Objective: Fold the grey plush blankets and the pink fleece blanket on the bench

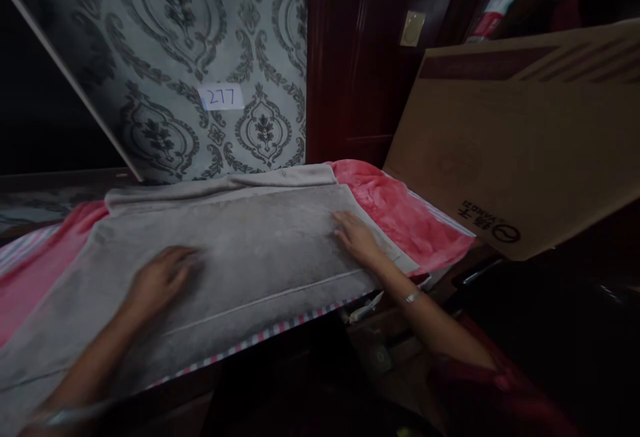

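Observation:
A grey plush cloth [270, 237] lies spread out in front of me, with a pale seam line along its near side and a folded strip along its far edge. My left hand [159, 282] is over the left part of this cloth, thumb and fingers apart and a little bent, blurred at the tips. On the right, my right hand [357, 238] rests on the cloth near its right edge, fingers stretched out. Neither hand holds anything that I can see. Beneath the grey cloth, a pink plush cloth [400, 207] with a striped border sticks out on both sides.
A large cardboard box [520, 137] leans at the right, beside a dark red wooden panel [350, 57]. Above the box is a plastic bottle [503, 0]. Patterned wallpaper at the back bears a paper label [221, 96] reading 277. A dark screen-like panel [45, 90] stands at the left.

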Tool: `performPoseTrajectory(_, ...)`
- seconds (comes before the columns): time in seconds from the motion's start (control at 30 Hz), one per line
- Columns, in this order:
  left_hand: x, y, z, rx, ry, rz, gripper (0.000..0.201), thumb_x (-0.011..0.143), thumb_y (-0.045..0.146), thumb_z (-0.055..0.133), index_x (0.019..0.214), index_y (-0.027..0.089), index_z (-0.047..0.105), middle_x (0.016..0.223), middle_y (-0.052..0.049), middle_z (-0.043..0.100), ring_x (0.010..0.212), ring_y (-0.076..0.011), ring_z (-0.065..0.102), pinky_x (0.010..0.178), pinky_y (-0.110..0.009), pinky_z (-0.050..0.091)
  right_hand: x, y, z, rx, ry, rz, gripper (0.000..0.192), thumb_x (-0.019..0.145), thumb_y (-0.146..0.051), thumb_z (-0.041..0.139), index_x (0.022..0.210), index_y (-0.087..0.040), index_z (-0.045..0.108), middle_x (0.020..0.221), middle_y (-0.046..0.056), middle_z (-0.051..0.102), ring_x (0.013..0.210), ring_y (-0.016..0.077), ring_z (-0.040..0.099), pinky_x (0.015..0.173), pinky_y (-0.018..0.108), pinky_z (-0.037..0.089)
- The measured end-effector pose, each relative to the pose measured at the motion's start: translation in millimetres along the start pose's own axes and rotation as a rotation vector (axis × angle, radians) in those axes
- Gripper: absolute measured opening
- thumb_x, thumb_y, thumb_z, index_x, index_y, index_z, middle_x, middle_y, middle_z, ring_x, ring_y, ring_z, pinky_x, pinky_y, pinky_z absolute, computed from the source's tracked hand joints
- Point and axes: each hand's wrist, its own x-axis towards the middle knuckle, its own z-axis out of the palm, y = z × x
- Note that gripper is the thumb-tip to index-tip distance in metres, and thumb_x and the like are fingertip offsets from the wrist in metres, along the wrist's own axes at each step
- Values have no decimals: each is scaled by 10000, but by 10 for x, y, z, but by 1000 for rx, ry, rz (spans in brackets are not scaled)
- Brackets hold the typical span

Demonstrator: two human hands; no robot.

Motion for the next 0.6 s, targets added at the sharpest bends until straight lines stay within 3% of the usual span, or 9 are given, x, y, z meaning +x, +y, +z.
performPoseTrajectory(0.13, 550, 554, 388, 58, -109, 109, 510, 948, 430, 439, 1395, 199, 523, 1531, -121, 476, 1412, -337, 431, 1142, -516, 378, 192, -144, 269, -112, -268, -46, 604, 1030, -412, 401, 1586, -200, 300, 1648, 112, 220, 1515, 318, 168, 1197, 562, 189)
performPoseTrajectory(0.23, 636, 825, 643, 113, -229, 136, 548, 954, 436, 478, 1455, 212, 484, 1569, -144, 426, 1434, -400, 389, 1122, -633, 347, 109, -94, 343, -137, -361, -86, 585, 1047, -458, 361, 1591, -255, 284, 1663, 88, 160, 1525, 316, 122, 1194, 595, 157)
performPoseTrajectory(0.43, 507, 786, 883, 130, -199, 134, 565, 958, 443, 461, 1494, 262, 466, 1595, -122, 384, 1470, -382, 335, 1145, -648, 299, 285, -18, 285, -107, -337, -167, 606, 1039, -492, 388, 1590, -262, 285, 1651, 92, 213, 1520, 308, 158, 1195, 602, 152)
performPoseTrajectory(0.6, 540, 745, 906, 138, -216, 136, 609, 942, 475, 451, 1510, 254, 452, 1606, -107, 362, 1481, -374, 313, 1152, -637, 288, 612, 397, 229, -142, -357, -58, 616, 1046, -505, 368, 1594, -239, 274, 1659, 71, 188, 1523, 281, 153, 1218, 521, 154)
